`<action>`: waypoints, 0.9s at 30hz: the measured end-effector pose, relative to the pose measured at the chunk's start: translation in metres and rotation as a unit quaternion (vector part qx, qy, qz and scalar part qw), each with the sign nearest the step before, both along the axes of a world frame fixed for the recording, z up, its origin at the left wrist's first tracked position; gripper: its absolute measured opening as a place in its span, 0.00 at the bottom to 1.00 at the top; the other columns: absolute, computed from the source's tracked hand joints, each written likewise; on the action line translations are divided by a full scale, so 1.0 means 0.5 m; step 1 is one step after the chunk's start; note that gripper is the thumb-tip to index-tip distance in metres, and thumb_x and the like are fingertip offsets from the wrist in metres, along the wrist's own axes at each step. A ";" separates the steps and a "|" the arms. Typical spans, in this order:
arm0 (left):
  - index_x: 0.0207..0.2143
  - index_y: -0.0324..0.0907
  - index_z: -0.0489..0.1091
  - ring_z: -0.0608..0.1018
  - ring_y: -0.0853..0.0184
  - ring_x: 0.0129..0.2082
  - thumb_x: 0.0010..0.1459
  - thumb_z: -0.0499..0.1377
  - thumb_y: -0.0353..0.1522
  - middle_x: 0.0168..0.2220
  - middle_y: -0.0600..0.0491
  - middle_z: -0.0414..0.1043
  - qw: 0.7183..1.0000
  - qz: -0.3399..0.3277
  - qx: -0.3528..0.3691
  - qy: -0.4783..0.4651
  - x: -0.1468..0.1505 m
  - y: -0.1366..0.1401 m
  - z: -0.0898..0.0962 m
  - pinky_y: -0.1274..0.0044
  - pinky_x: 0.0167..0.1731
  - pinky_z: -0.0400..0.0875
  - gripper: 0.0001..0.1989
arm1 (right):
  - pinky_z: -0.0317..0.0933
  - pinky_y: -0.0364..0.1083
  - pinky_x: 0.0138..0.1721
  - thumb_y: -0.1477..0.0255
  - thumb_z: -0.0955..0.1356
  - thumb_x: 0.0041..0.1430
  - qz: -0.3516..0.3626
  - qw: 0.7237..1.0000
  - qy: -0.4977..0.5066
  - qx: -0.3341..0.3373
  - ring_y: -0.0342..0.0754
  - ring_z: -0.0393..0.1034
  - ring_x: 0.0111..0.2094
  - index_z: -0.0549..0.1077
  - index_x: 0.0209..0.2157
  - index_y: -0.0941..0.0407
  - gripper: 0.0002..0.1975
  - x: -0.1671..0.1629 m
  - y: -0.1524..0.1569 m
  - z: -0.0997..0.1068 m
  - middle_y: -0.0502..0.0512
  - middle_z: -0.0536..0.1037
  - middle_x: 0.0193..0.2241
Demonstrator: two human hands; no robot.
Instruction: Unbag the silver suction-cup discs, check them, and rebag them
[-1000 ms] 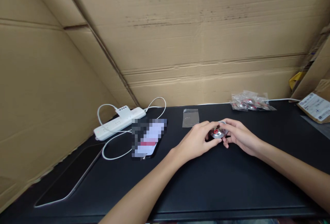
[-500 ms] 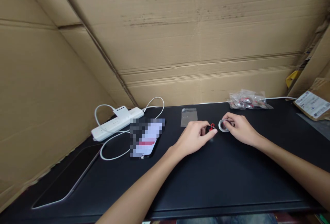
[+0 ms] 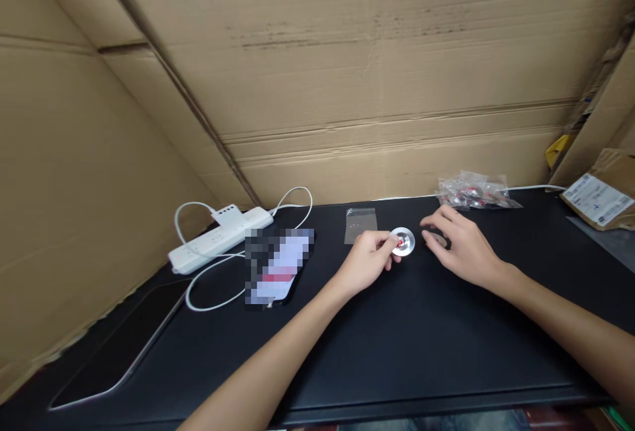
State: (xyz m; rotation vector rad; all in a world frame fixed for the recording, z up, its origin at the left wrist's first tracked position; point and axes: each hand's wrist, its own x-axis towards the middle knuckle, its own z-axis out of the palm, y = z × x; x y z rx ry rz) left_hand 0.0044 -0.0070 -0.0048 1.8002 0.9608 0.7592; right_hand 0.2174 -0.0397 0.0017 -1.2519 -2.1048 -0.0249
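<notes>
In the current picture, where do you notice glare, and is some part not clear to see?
In the head view, bright glare sits on the metal disc in the left hand; in the head view, the plastic bags also catch light; in the head view, coarse square blocks hide the phone's screen.

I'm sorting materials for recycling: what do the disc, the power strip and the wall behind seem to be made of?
Disc: probably polished metal, from its bright silvery glints; coated plastic could look similar.
Power strip: likely smooth plastic, judging by its even white casing.
Wall: apparently corrugated cardboard, matt and brown, with fold creases and faint parallel ridges.
</notes>
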 end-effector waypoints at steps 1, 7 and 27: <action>0.26 0.38 0.71 0.67 0.74 0.18 0.65 0.52 0.39 0.23 0.54 0.71 1.000 -0.012 0.000 -0.002 0.001 -0.002 0.000 0.81 0.21 0.60 0.18 | 0.65 0.46 0.38 0.71 0.62 0.67 0.040 0.999 0.001 0.003 0.47 0.71 0.36 0.72 0.45 0.57 0.10 -0.007 -0.007 0.004 0.58 0.72 0.40; 0.25 0.38 0.68 0.69 0.74 0.20 0.66 0.51 0.37 0.23 0.54 0.70 0.998 -0.056 -0.005 -0.011 0.009 -0.015 0.005 0.81 0.23 0.62 0.18 | 0.65 0.46 0.37 0.72 0.61 0.68 0.137 0.990 -0.034 -0.006 0.48 0.69 0.36 0.72 0.44 0.57 0.09 -0.025 -0.023 0.008 0.57 0.71 0.38; 0.46 0.37 0.66 0.79 0.66 0.30 0.53 0.68 0.36 0.34 0.49 0.75 0.959 -0.094 -0.177 -0.199 0.017 -0.043 0.042 0.70 0.35 0.76 0.22 | 0.66 0.44 0.29 0.72 0.66 0.61 0.138 0.945 0.255 -0.150 0.44 0.69 0.25 0.65 0.35 0.54 0.03 -0.047 -0.035 -0.002 0.49 0.71 0.26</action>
